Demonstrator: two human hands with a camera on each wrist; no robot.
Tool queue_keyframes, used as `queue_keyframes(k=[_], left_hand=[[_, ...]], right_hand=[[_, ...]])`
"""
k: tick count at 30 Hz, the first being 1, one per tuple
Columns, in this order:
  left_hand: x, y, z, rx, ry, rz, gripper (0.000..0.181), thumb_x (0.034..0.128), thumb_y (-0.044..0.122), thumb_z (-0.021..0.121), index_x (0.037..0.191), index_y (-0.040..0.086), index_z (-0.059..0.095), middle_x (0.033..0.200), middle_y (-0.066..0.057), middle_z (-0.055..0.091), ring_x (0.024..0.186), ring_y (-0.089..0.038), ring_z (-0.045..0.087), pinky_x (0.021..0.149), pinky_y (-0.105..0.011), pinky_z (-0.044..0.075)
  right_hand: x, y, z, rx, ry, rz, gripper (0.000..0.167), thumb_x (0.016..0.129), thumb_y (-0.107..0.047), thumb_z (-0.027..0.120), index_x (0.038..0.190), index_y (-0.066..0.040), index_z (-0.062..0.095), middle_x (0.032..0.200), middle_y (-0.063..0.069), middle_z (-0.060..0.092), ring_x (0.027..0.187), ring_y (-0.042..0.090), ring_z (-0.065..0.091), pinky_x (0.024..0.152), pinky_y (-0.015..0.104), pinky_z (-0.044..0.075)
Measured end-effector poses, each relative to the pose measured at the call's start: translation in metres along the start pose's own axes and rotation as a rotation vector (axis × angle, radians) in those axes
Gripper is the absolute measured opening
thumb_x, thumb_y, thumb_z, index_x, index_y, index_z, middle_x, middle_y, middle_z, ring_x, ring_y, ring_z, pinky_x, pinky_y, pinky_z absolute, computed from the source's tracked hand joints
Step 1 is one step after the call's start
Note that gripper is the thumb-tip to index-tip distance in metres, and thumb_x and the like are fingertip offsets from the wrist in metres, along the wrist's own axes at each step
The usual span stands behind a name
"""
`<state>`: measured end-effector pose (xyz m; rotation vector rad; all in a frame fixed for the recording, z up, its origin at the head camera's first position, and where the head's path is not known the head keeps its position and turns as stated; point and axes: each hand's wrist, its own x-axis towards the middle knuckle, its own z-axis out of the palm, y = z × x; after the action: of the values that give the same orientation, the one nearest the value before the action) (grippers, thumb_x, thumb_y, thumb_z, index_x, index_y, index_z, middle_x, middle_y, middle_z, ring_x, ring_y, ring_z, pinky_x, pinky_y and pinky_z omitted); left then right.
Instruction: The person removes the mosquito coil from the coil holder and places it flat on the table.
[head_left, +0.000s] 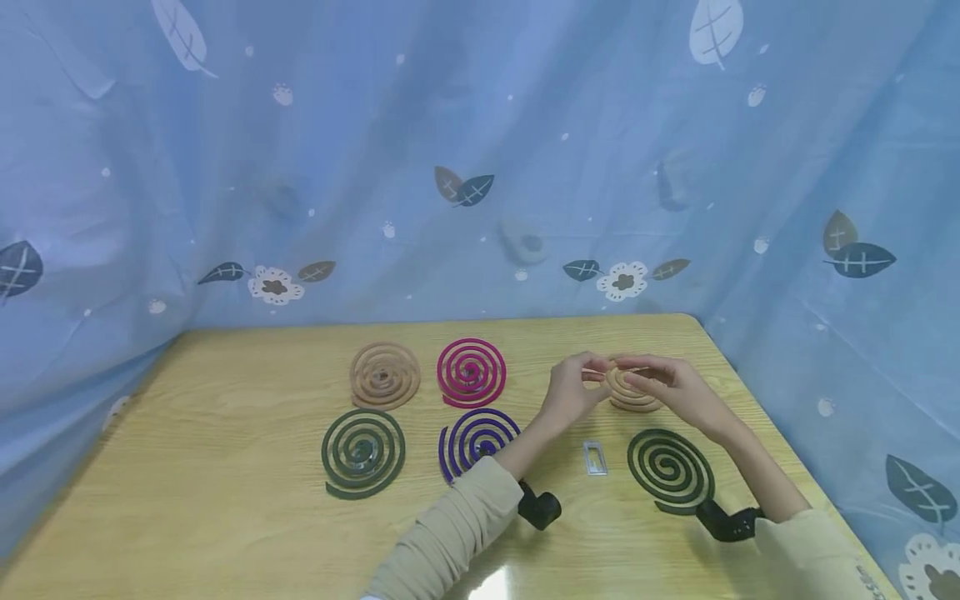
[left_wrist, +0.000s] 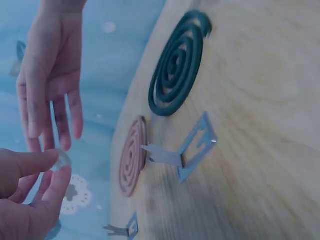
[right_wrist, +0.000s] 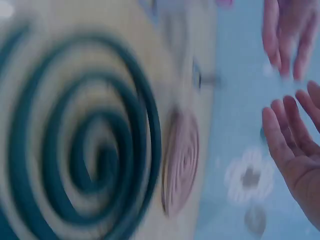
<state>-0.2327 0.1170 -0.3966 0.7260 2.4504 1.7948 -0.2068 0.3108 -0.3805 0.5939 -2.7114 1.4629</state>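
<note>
My left hand (head_left: 573,392) pinches a small pale, shiny piece (left_wrist: 63,160) between thumb and fingers. The right hand (head_left: 678,393) faces it with its fingers extended and holds nothing that I can see. Both hands are above the table's right side, in front of a tan mosquito coil (head_left: 636,406) that they partly cover. Closer to me lies a dark green mosquito coil (head_left: 667,468), near the right wrist. A flat metal coil stand (left_wrist: 167,156) with a raised tab lies left of that coil; a second metal stand (left_wrist: 118,230) shows farther back.
On the left, a brown coil (head_left: 383,375), a magenta coil (head_left: 470,372), another green coil (head_left: 363,451) and a purple coil (head_left: 486,448) form two rows. The left forearm partly covers the purple one. A blue patterned curtain (head_left: 480,250) hangs behind the wooden table (head_left: 202,467).
</note>
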Motion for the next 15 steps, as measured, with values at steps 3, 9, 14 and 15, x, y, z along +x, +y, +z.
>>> queue_keyframes(k=[3,9,14,15], left_hand=[[-0.012,0.002,-0.008,-0.034,-0.032,-0.012,0.026,0.0817,-0.007,0.071,0.106,0.0,0.066,0.106,-0.009,0.066,0.097,-0.023,0.067,0.078,-0.014,0.054],[-0.037,-0.004,-0.036,-0.064,-0.086,-0.006,0.026,0.0843,-0.004,0.069,0.11,0.0,0.065,0.111,-0.011,0.065,0.1,-0.022,0.066,0.077,-0.018,0.056],[-0.062,-0.014,-0.076,-0.07,-0.106,0.008,0.024,0.0859,-0.005,0.067,0.11,0.001,0.066,0.113,-0.014,0.065,0.103,-0.031,0.064,0.077,-0.02,0.057],[-0.067,-0.017,-0.084,-0.056,-0.11,0.024,0.024,0.0862,-0.004,0.066,0.11,0.001,0.066,0.113,-0.015,0.065,0.104,-0.031,0.064,0.078,-0.02,0.056]], right_hand=[[-0.011,-0.011,0.017,0.096,0.02,-0.027,0.036,0.099,-0.012,0.053,0.132,0.003,0.053,0.135,0.024,0.05,0.11,0.011,0.06,0.088,0.027,0.055],[-0.033,-0.022,0.045,0.235,0.112,-0.023,0.041,0.099,-0.007,0.052,0.136,0.009,0.044,0.131,0.006,0.057,0.11,0.007,0.06,0.089,0.026,0.054],[-0.05,-0.028,0.069,0.264,0.097,0.027,0.04,0.099,-0.01,0.054,0.136,0.003,0.048,0.126,-0.011,0.06,0.111,0.009,0.06,0.089,0.022,0.054],[-0.053,-0.029,0.073,0.272,0.085,0.032,0.04,0.098,-0.01,0.055,0.135,0.003,0.049,0.127,-0.008,0.061,0.111,0.011,0.06,0.089,0.022,0.054]])
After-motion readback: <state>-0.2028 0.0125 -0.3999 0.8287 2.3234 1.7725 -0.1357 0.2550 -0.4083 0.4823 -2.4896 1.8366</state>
